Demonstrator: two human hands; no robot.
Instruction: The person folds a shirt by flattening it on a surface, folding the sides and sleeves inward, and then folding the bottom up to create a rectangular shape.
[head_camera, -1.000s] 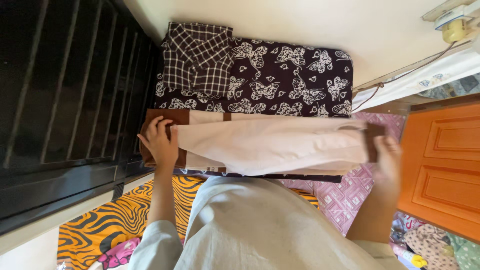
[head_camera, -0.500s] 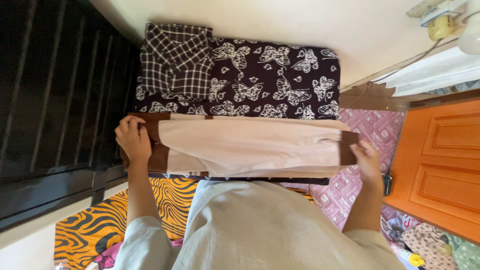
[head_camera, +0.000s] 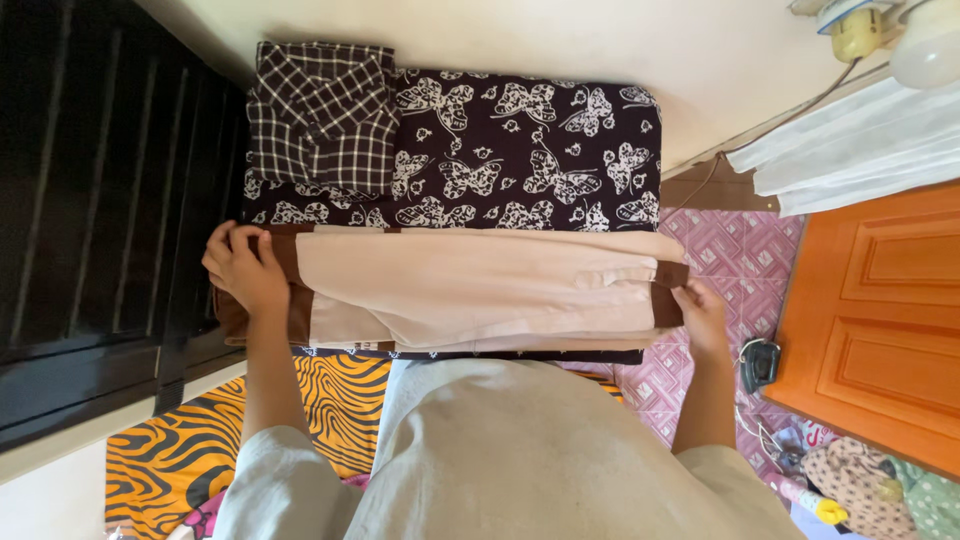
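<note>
A long cream garment with brown trim (head_camera: 470, 290) lies stretched across the near edge of a dark pad covered in white butterfly print (head_camera: 520, 150). My left hand (head_camera: 245, 268) grips its brown end at the left. My right hand (head_camera: 700, 310) pinches the brown band at its right end. A folded dark checked shirt (head_camera: 318, 115) rests on the pad's far left corner.
A black barred grille (head_camera: 100, 200) runs along the left. An orange door (head_camera: 880, 320) stands at the right, with a dark iron (head_camera: 760, 362) on the pink patterned floor (head_camera: 730, 250). An orange striped mat (head_camera: 250, 420) lies below. White cloth (head_camera: 850, 150) hangs at upper right.
Both hands have shifted left with the garment, and the right end has been drawn in so it lies flatter on the pad. The view has slid, showing the iron.
</note>
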